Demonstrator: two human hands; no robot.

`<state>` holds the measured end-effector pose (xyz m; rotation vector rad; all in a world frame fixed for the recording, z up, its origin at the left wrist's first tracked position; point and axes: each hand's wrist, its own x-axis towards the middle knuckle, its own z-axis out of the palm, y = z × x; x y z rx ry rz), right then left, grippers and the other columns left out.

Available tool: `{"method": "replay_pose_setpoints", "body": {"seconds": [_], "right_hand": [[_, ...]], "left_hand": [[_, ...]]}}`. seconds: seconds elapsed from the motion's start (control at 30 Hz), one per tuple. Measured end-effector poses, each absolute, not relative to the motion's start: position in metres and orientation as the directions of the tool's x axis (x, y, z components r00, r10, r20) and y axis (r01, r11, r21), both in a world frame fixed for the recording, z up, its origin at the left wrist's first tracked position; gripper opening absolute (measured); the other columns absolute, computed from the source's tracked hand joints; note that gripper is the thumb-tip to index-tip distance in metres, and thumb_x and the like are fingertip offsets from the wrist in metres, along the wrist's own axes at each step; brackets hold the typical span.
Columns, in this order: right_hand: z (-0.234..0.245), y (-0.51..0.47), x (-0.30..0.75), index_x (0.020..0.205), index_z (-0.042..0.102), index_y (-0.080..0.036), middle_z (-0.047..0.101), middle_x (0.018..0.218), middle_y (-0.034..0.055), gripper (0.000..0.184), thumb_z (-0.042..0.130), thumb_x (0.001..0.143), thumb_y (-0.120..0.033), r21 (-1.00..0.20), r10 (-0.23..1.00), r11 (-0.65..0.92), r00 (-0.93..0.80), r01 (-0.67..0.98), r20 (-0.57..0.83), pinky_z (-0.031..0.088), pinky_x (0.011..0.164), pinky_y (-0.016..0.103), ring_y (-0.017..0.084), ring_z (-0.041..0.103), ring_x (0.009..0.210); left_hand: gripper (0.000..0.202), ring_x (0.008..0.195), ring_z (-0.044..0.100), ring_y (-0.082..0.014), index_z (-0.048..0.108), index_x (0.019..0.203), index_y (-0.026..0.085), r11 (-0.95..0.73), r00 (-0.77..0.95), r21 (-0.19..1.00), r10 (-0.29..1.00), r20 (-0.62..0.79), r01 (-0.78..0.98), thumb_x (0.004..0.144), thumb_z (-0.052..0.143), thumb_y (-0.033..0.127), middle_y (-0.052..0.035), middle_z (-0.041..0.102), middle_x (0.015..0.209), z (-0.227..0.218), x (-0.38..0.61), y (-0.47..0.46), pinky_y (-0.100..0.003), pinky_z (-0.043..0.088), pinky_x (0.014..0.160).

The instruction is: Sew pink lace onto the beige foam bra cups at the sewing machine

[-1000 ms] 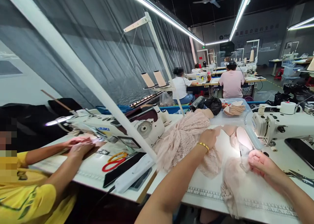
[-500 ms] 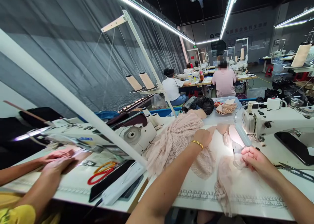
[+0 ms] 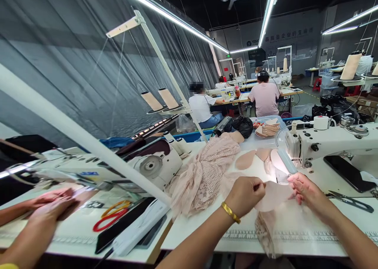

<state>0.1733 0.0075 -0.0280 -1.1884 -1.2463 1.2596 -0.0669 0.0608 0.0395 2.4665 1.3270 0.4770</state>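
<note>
My left hand [image 3: 246, 194], with a gold bangle at the wrist, pinches the left edge of a sheer pale-pink fabric piece [image 3: 275, 196]. Its right edge is between the fingers of my right hand [image 3: 307, 192], so the piece is stretched between both hands above the table. Below it a lace strip [image 3: 265, 231] hangs over the front edge; whether the two are joined I cannot tell. Left of my hands lies a heap of pink lace fabric [image 3: 203, 174]. A beige cup-shaped piece [image 3: 245, 159] rests behind my left hand. Beyond my right hand the sewing machine's lamp [image 3: 286, 161] shines.
The white sewing machine [image 3: 339, 143] stands at right, with a black phone [image 3: 348, 173] and dark scissors [image 3: 351, 201] near it. A plastic tub [image 3: 280, 133] holds beige pieces. A co-worker's hands [image 3: 54, 204] work at the left machine, near red-handled scissors [image 3: 110, 220]. A ruler strip [image 3: 236, 235] runs along the front edge.
My left hand has come from the lace heap toward me and right, and now grips the sheer piece. The beige cup-shaped piece is uncovered. My right hand stays near the lamp.
</note>
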Motion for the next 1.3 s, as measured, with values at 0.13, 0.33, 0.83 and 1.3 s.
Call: {"method": "replay_pose_setpoints", "body": {"seconds": [0.13, 0.33, 0.83, 1.3], "right_hand": [[-0.023, -0.004, 0.166, 0.111, 0.055, -0.025, 0.073, 0.093, 0.0032, 0.043, 0.070, 0.089, -0.060, -0.997, 0.994, 0.044, -0.099, 0.056, 0.038, 0.048, 0.074, 0.035, 0.023, 0.067, 0.087], [0.004, -0.023, 0.159, 0.114, 0.060, -0.029, 0.075, 0.096, 0.0037, 0.014, 0.054, 0.104, -0.037, -0.790, 0.921, 0.390, -0.227, 0.473, 0.318, 0.052, 0.077, 0.036, 0.022, 0.070, 0.086], [-0.042, 0.026, 0.196, 0.102, 0.076, -0.031, 0.079, 0.094, 0.0024, 0.019, 0.058, 0.100, -0.027, -0.455, 0.751, 0.649, -0.416, 0.610, 0.514, 0.057, 0.078, 0.035, 0.022, 0.071, 0.083], [-0.039, 0.022, 0.226, 0.123, 0.071, -0.032, 0.068, 0.100, 0.0063, 0.043, 0.045, 0.098, -0.009, -0.269, 0.755, 0.652, -0.577, 0.709, 0.310, 0.048, 0.074, 0.035, 0.023, 0.059, 0.089]], "left_hand": [[0.017, 0.070, 0.060, -0.0177, 0.072, 0.076, 0.018, -0.608, 0.612, 0.444, 0.775, 0.154, 0.658, 0.086, 0.062, 0.026, -0.0033, 0.070, 0.074, 0.033, -0.055, 0.059, -0.028, 0.042, 0.069], [0.042, 0.086, 0.066, -0.0204, 0.070, 0.105, 0.022, -0.707, 0.927, 0.651, 0.375, 0.015, 0.276, 0.073, 0.083, 0.044, -0.0016, 0.071, 0.095, 0.048, -0.040, 0.096, -0.026, 0.049, 0.073], [0.026, 0.082, 0.062, -0.0219, 0.061, 0.087, 0.019, -0.962, 0.977, -0.177, 0.196, 0.080, 0.207, 0.095, 0.069, 0.042, -0.0040, 0.069, 0.088, 0.026, -0.060, 0.067, -0.037, 0.043, 0.071], [0.016, 0.080, 0.054, -0.0200, 0.055, 0.083, 0.018, -0.949, 0.927, -0.102, 0.262, 0.267, 0.298, 0.098, 0.053, 0.020, -0.0050, 0.060, 0.087, -0.032, -0.024, 0.096, -0.036, 0.041, 0.072]]}}
